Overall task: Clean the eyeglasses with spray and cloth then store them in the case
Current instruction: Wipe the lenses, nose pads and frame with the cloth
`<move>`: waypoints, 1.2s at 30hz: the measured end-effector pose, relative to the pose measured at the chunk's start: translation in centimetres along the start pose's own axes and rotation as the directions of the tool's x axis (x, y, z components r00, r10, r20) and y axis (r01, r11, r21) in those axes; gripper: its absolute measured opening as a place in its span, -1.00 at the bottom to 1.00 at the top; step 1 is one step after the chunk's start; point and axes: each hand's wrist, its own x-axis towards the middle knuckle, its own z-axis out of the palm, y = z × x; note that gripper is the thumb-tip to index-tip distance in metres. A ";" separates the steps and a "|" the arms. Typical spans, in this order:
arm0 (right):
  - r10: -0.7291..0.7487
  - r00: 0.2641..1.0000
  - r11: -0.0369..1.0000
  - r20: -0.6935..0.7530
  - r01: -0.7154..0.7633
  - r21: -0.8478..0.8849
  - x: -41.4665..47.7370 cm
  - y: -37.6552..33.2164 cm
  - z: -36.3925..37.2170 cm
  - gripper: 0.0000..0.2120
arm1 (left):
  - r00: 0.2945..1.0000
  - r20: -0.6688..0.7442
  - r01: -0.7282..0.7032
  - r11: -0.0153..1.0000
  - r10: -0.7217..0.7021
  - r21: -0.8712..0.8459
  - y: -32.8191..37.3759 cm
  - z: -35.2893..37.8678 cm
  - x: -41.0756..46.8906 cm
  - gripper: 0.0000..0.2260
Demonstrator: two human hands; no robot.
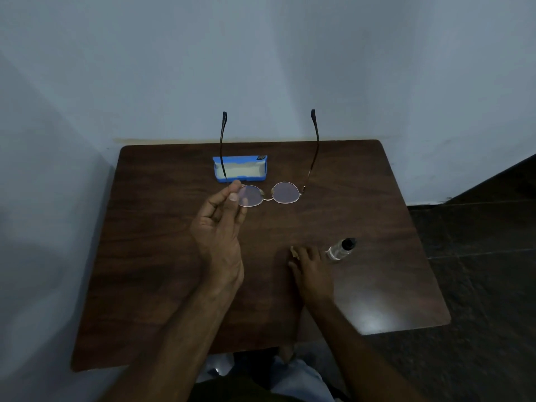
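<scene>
Thin-framed round eyeglasses (285, 193) hang above the dark wooden table (162, 256), temples unfolded and pointing away from me. My left hand (220, 227) pinches them at the left lens rim between thumb and forefinger. Behind them lies a blue glasses case (240, 169), open, its pale lining showing. My right hand (311, 269) rests on the table, fingers curled over a small pale cloth (295, 252) of which only a corner shows. A small clear spray bottle (340, 250) with a black cap stands just right of that hand.
The small table stands against a pale wall (261, 68). Dark tiled floor (478, 242) lies to the right. My lap shows below the table's near edge.
</scene>
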 end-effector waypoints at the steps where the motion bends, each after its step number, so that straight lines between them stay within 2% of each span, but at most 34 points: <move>1: -0.002 1.000 0.999 0.023 0.003 -0.046 0.8 -0.2 -0.1 -0.69 | 1.000 -0.004 -0.001 1.000 0.001 0.001 0.1 -0.1 0.0 -0.80; 4: -0.029 0.997 0.991 0.070 0.038 -0.131 1.6 -0.4 0.1 -0.88 | 1.000 -0.020 -0.012 1.000 0.012 -0.003 0.4 -0.3 0.3 -0.80; 5: -0.014 0.997 0.994 0.074 0.022 -0.108 1.7 -0.8 -0.3 -0.94 | 1.000 -0.026 -0.016 1.000 0.016 -0.004 0.4 -0.4 0.4 -0.81; 8: 0.045 0.996 0.992 0.077 -0.053 0.111 1.2 -3.4 -2.8 -0.93 | 0.999 -0.034 -0.026 1.000 0.026 -0.013 0.6 -0.5 0.6 -0.82; 10: 0.026 0.998 0.943 -0.056 -0.006 0.333 0.2 -6.9 -6.7 -0.96 | 0.998 -0.051 -0.036 0.999 0.036 0.006 0.6 -0.6 0.7 -0.82; 12: -0.058 0.962 0.896 -0.268 0.168 0.410 -0.3 -10.9 -11.5 -0.85 | 0.996 -0.063 -0.057 0.997 0.060 0.042 0.5 -0.6 0.8 -0.82; 14: -0.126 0.905 0.867 -0.406 0.299 0.398 0.3 -14.5 -15.5 -0.81 | 0.992 -0.062 -0.103 0.988 0.111 0.116 0.4 -0.4 0.7 -0.83; 15: -0.170 0.891 0.862 -0.420 0.342 0.375 0.9 -16.0 -16.8 -0.82 | 0.989 -0.054 -0.130 0.978 0.140 0.164 0.3 -0.3 0.6 -0.82; 17: -0.269 0.892 0.879 -0.362 0.382 0.287 2.6 -18.3 -18.1 -0.75 | 0.985 -0.049 -0.154 0.967 0.167 0.205 0.1 0.0 0.4 -0.80; 19: -0.327 0.902 0.908 -0.280 0.383 0.172 4.1 -19.4 -18.0 -0.81 | 0.985 -0.045 -0.155 0.969 0.167 0.191 0.2 0.2 0.2 -0.79; 21: -0.342 0.907 0.930 -0.246 0.364 0.049 5.3 -19.9 -17.8 -0.92 | 0.981 -0.052 -0.172 0.965 0.185 0.196 0.4 0.3 0.2 -0.79; 24: -0.321 0.911 0.947 -0.260 0.315 -0.065 6.8 -20.5 -17.9 -0.87 | 0.975 -0.061 -0.196 0.961 0.211 0.198 0.7 0.5 0.0 -0.80; 26: -0.309 0.923 0.951 -0.231 0.302 -0.069 7.3 -21.0 -18.0 -0.88 | 0.972 -0.067 -0.208 0.955 0.227 0.213 0.7 0.6 -0.1 -0.79; 30: -0.292 0.954 0.955 -0.060 0.295 0.035 6.8 -20.8 -17.9 -0.81 | 0.974 -0.090 -0.188 0.965 0.207 0.185 0.6 0.4 0.3 -0.78; 34: -0.323 0.926 0.946 -0.194 0.321 -0.041 7.1 -20.4 -17.9 -0.82 | 0.973 -0.079 -0.198 0.959 0.218 0.204 0.8 0.7 0.2 -0.80; 36: -0.320 0.925 0.946 -0.207 0.322 -0.026 7.8 -20.5 -17.8 -0.86 | 0.971 -0.059 -0.213 0.951 0.232 0.222 0.8 0.9 0.0 -0.81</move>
